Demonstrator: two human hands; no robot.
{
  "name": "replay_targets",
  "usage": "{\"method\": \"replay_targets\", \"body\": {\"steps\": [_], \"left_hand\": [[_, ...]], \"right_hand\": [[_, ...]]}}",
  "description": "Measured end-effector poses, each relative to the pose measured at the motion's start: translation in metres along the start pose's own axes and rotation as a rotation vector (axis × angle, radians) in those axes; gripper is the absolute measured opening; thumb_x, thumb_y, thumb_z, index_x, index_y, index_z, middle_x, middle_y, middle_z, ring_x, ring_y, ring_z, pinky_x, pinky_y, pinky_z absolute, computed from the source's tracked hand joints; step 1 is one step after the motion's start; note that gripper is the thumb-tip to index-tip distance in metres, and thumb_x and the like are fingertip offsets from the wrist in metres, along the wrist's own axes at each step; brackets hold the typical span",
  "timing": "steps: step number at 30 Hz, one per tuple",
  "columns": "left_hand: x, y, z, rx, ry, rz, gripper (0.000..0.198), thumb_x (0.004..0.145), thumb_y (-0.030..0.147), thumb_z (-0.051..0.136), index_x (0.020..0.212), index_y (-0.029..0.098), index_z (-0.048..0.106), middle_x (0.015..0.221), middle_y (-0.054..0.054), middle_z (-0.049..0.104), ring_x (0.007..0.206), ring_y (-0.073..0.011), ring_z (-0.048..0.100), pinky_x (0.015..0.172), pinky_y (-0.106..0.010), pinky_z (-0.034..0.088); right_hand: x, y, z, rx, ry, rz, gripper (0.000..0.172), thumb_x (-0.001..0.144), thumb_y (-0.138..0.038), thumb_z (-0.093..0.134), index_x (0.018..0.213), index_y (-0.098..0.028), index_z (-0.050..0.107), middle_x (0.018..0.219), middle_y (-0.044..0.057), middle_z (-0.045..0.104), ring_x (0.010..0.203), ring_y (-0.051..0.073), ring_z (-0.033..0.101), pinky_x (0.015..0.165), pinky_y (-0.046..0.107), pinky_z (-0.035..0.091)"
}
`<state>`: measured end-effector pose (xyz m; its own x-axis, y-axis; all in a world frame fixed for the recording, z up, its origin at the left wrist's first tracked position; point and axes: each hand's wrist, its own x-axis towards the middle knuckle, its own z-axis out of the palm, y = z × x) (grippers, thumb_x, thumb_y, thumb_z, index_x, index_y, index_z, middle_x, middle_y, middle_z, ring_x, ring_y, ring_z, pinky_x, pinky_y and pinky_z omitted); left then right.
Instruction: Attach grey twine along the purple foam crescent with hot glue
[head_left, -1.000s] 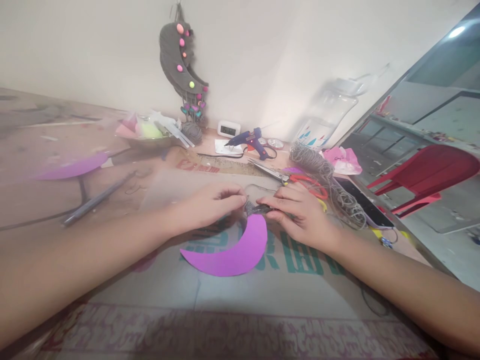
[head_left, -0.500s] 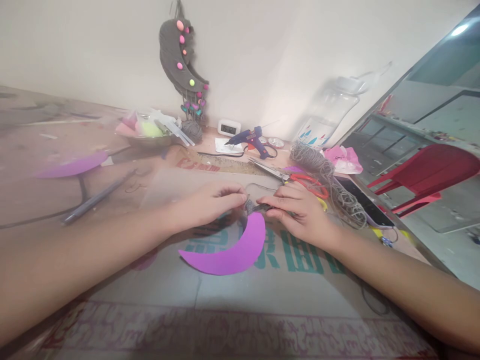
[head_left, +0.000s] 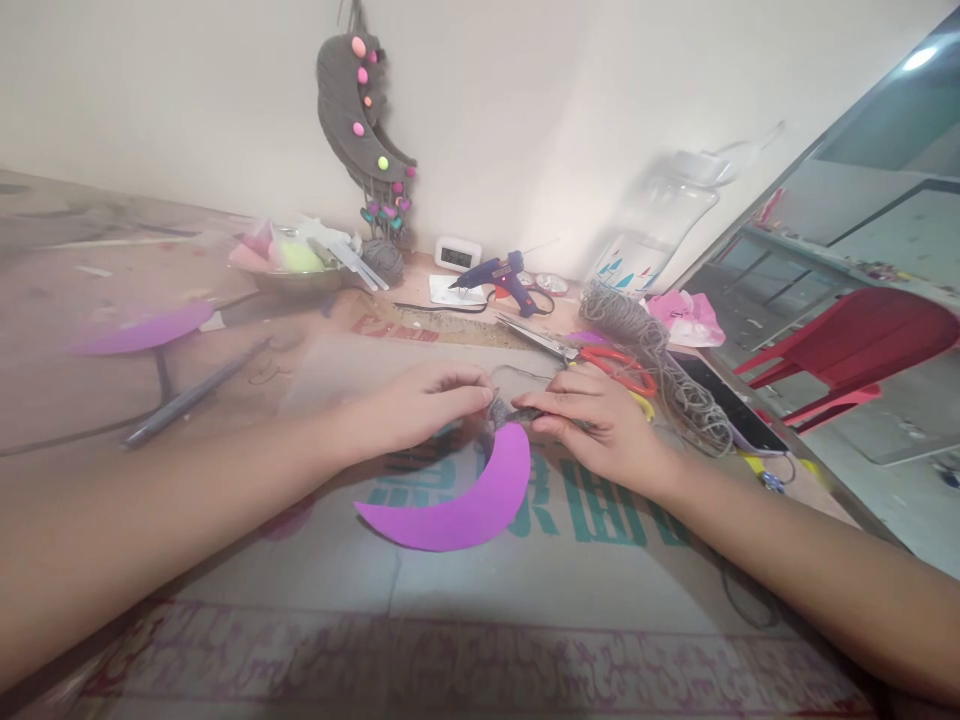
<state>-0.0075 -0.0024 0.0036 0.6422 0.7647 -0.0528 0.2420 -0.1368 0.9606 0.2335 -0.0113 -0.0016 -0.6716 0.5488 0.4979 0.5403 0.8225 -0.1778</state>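
Observation:
A purple crescent moon cutout hangs low over the cardboard, its upper end wrapped in grey yarn. The fingers of my left hand are closed at that wrapped upper tip, pinching it between thumb and forefinger. On the other side, my right hand is closed on a small dark bunch of grey yarn right beside the wrapping. The crescent's plain purple lower part points left, free of both hands. My fingers hide part of the upper tip.
Red-handled scissors and a loose skein of grey yarn lie beyond my right hand, near a phone. At the back are a blue glue gun, a small clock, a bowl and a water bottle. A decorated grey moon hangs on the wall.
Almost nothing differs. Both hands keep their grip at the crescent's wrapped end, and the view has shifted very slightly.

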Motion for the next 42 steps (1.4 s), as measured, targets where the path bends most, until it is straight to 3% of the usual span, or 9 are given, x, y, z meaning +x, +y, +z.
{"method": "replay_targets", "body": {"steps": [10, 27, 34, 42], "left_hand": [[-0.0010, 0.0001, -0.0006, 0.005, 0.006, 0.040, 0.027, 0.091, 0.037, 0.042, 0.075, 0.018, 0.052, 0.071, 0.002, 0.051, 0.064, -0.0113, 0.049, 0.056, -0.024, 0.036], [-0.0013, 0.0024, 0.0006, -0.005, 0.001, 0.003, 0.026, 0.091, 0.037, 0.043, 0.075, 0.018, 0.052, 0.069, 0.002, 0.050, 0.059, -0.0098, 0.046, 0.050, -0.022, 0.033], [0.0005, -0.0010, 0.0011, -0.008, 0.011, -0.016, 0.026, 0.090, 0.039, 0.043, 0.075, 0.018, 0.052, 0.066, 0.003, 0.050, 0.055, -0.0093, 0.046, 0.047, -0.021, 0.032], [0.0013, -0.0020, 0.0001, 0.035, 0.027, -0.001, 0.028, 0.090, 0.040, 0.043, 0.075, 0.018, 0.053, 0.069, 0.002, 0.051, 0.058, -0.0103, 0.048, 0.049, -0.021, 0.035]], "right_hand": [[-0.0002, 0.0004, -0.0014, -0.008, 0.001, 0.001, 0.024, 0.090, -0.031, 0.058, 0.106, -0.018, 0.069, 0.073, 0.002, 0.061, 0.068, 0.014, 0.053, 0.066, 0.031, 0.035], [-0.0004, -0.0008, -0.0011, -0.005, -0.001, -0.002, 0.023, 0.090, -0.029, 0.057, 0.106, -0.019, 0.070, 0.070, 0.001, 0.059, 0.067, 0.014, 0.051, 0.065, 0.030, 0.035], [-0.0004, -0.0039, -0.0033, 0.021, 0.082, 0.026, 0.027, 0.091, -0.030, 0.053, 0.108, -0.016, 0.068, 0.074, 0.003, 0.058, 0.072, 0.016, 0.054, 0.065, 0.029, 0.039], [-0.0003, -0.0020, -0.0027, -0.002, 0.015, 0.006, 0.026, 0.091, -0.032, 0.054, 0.108, -0.018, 0.068, 0.073, 0.002, 0.060, 0.069, 0.015, 0.054, 0.067, 0.031, 0.037]]}}
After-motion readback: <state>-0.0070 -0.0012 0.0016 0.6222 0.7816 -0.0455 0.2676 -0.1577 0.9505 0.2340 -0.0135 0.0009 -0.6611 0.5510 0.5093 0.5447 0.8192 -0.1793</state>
